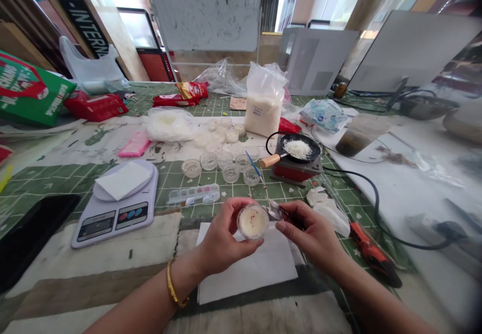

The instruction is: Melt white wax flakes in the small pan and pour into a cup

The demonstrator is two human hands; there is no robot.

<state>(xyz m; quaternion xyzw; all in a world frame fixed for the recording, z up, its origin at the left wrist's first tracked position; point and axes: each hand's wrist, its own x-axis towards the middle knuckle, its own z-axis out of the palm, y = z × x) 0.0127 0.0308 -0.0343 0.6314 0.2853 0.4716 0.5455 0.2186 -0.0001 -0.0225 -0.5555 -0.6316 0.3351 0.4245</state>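
Note:
My left hand [222,236] is closed around a small round clear cup [252,221] filled with pale wax flecked with red bits, tilted toward me above a white sheet of paper [248,268]. My right hand [311,231] pinches metal tweezers [274,210] whose tips meet the cup's right rim. A gold bangle sits on my left wrist. Just beyond my hands lies a clear compartment box [194,195] with coloured bits.
Several small empty clear cups [222,160] stand mid-table. A small black pan of white flakes [299,149] rests on a red burner. A digital scale [116,201] is left, a bag of white granules [263,103] behind, an orange tool [371,253] right, a black cable beside it.

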